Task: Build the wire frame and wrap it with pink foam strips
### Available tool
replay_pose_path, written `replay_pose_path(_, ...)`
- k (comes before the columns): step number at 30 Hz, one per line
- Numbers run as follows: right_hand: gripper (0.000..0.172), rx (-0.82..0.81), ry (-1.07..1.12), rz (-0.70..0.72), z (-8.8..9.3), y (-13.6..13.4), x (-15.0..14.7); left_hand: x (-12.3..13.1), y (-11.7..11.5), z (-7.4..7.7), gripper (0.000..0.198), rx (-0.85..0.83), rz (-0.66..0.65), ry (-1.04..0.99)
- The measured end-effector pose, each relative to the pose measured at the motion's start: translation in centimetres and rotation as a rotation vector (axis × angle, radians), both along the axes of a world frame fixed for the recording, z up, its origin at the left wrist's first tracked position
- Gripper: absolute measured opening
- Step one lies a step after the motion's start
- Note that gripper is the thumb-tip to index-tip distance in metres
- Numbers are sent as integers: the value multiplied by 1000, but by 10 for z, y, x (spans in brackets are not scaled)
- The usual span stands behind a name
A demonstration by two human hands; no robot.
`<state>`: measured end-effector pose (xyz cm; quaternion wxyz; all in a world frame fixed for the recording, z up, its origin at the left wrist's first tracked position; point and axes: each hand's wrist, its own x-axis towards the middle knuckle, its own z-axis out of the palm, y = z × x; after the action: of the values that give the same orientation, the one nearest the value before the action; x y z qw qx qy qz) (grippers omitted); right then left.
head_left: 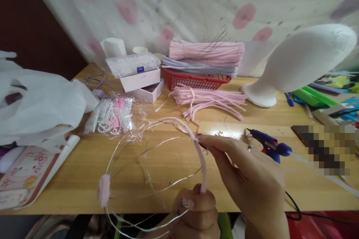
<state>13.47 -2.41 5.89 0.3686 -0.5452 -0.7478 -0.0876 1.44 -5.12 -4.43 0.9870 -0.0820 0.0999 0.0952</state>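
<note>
A hoop of thin silvery wire (111, 157) stands over the front of the table, with loose wire strands crossing its inside. Pink pipe cleaner (201, 157) covers its upper right stretch, and a fuzzy pink piece (104, 190) sits on its left side. My left hand (195, 211) is closed in a fist around the lower end of the covered stretch and the wires. Higher up, my right hand (246, 175) pinches the pink pipe cleaner between thumb and fingertips. What lies inside the left fist is hidden.
Behind the hoop lies a bundle of pink pipe cleaners (207, 99), before a red basket (196, 80) stacked with more. A blue glue gun (269, 143) rests at right, near a white foam head (305, 63). Bagged beads (113, 115), white boxes (140, 80) and a plastic bag (42, 101) stand left.
</note>
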Motion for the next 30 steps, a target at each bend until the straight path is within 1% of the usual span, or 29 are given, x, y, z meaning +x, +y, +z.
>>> replay_pose_path(2, 22, -3, -11, 7, 0, -1, 0, -6, 0, 0, 78, -14, 6, -10)
replay_pose_path(5, 26, -16, 21, 23, 0, 0, 3, -10, -3, -7, 71, -13, 3, 43)
replay_pose_path(8, 25, 10, 71, 11, 0, -1, 9, -7, -5, -14, 73, -5, 3, 89)
replay_pose_path(11, 25, -8, 143, -1, 1, -4, 13, -4, -4, -15, 78, 20, -11, 83)
replay_pose_path(15, 27, -43, 168, 34, -1, -13, 11, -6, -5, -14, 73, 47, 3, 58)
replay_pose_path(17, 27, -48, 159, 29, -3, -16, 9, -7, -9, -19, 68, 35, 30, 60)
replay_pose_path(19, 29, -57, 149, 37, -5, -18, 7, -8, -13, -28, 65, 18, 59, 85)
replay_pose_path(22, 32, -48, 127, 106, -5, -18, 6, -6, -18, -40, 59, 4, 56, 123)
replay_pose_path(24, 35, -32, 124, 140, -5, -18, 6, -3, -19, -44, 57, 0, 57, 162)
replay_pose_path(25, 36, -29, 125, 147, -4, -18, 6, -1, -19, -44, 59, -1, 56, 185)
replay_pose_path(27, 38, -34, 129, 150, -4, -20, 8, 2, -17, -39, 66, -1, 45, 228)
replay_pose_path(30, 42, -27, 152, 114, -5, -25, 12, 5, -13, -23, 74, -9, 4, 258)
